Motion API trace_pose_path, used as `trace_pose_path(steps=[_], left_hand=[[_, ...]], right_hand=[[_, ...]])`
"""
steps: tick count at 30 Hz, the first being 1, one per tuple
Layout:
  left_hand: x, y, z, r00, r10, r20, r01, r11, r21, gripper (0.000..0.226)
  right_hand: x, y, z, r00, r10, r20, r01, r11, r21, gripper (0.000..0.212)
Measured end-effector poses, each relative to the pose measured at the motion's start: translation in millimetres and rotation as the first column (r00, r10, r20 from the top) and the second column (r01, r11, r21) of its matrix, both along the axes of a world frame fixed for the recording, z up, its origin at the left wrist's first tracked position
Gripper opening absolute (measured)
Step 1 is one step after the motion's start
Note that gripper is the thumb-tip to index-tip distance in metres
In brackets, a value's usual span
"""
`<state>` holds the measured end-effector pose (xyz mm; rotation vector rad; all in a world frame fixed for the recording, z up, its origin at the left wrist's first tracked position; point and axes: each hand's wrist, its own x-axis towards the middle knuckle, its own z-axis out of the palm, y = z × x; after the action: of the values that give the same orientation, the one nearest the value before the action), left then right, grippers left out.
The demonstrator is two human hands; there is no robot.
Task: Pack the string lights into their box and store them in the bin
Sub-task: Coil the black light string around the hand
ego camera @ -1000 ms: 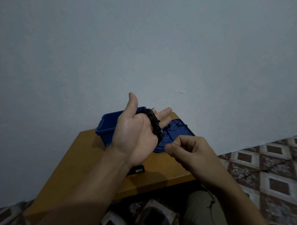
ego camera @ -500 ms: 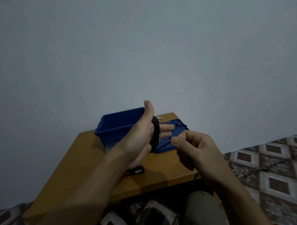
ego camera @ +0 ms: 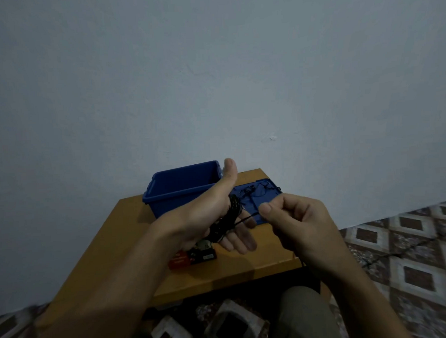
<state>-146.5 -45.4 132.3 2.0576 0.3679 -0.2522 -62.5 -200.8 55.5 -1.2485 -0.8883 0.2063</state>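
Note:
My left hand (ego camera: 206, 215) is held over the table, thumb up and fingers straight, with the black string lights (ego camera: 225, 221) wound in a coil around its palm. My right hand (ego camera: 293, 224) pinches a taut strand of the string lights just right of the coil. More loose strand lies on the blue bin lid (ego camera: 259, 195). The open blue bin (ego camera: 182, 188) stands at the back of the table, behind my left hand. A small dark and red box (ego camera: 192, 257) lies on the table under my left hand, partly hidden.
The small wooden table (ego camera: 117, 240) stands against a pale wall. Patterned floor tiles (ego camera: 412, 252) lie to the right, with a dark strand trailing across them. My knee (ego camera: 305, 316) shows below the table's front edge.
My left hand has turned and dropped lower, fingers now pointing down to the right. My right hand has risen beside the coil, pulling the strand taut. The box has come more into view.

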Motion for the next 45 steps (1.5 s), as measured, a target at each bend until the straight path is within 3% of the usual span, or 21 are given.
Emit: trace_pose_path(steps=[3,5,10,17,19,22,25,28,30,38,45], left_hand=[[-1.7,-3.2,-1.2,0.999,0.023,0.037,-0.024,0.999,0.032,0.110],[-1.1,0.8,-4.0,0.999,-0.017,0.028,0.017,1.000,0.026,0.115],[-0.1,5.5,-4.9,0.987,-0.127,-0.100,0.127,0.992,-0.005,0.121],[-0.6,6.4,-3.0,0.968,-0.224,-0.110,0.214,0.972,-0.096,0.108],[-0.3,8.8,-4.3,0.959,-0.268,-0.092,0.247,0.950,-0.189,0.104],[2.2,15.4,-12.1,0.917,-0.400,0.000,0.362,0.830,-0.425,0.099],[5.0,17.7,-20.0,0.875,-0.465,0.136,0.436,0.635,-0.638,0.096],[5.6,16.3,-23.7,0.830,-0.497,0.252,0.495,0.449,-0.744,0.098],[5.5,15.4,-24.6,0.802,-0.514,0.305,0.536,0.392,-0.748,0.100],[5.6,16.0,-30.5,0.840,-0.418,0.346,0.515,0.413,-0.751,0.099],[4.9,13.4,-29.9,0.891,-0.331,0.310,0.447,0.526,-0.724,0.100]], right_hand=[[0.5,-3.2,1.4,0.997,0.080,-0.011,-0.079,0.996,0.034,0.020],[0.3,-2.7,1.6,0.997,0.075,0.012,-0.076,0.996,0.043,0.020],[-4.8,0.7,3.5,0.993,0.115,0.027,-0.117,0.987,0.111,0.019],[-4.4,7.5,1.2,0.994,-0.038,0.101,0.029,0.995,0.092,0.020],[-5.3,8.6,0.8,0.994,-0.046,0.102,0.036,0.995,0.095,0.018],[-3.8,10.0,-1.0,0.999,-0.020,0.044,0.015,0.993,0.120,0.020],[-2.4,11.3,-4.4,0.999,0.034,0.036,-0.038,0.992,0.117,0.013],[-5.0,13.6,-6.2,0.996,0.031,0.087,-0.038,0.996,0.085,0.007],[-6.7,15.7,-7.0,0.992,-0.002,0.124,-0.005,0.998,0.059,0.013],[-9.0,19.8,-8.5,0.985,-0.069,0.156,0.067,0.998,0.024,0.019],[-4.7,13.2,-7.2,0.989,-0.031,0.143,0.034,0.999,-0.019,0.028]])
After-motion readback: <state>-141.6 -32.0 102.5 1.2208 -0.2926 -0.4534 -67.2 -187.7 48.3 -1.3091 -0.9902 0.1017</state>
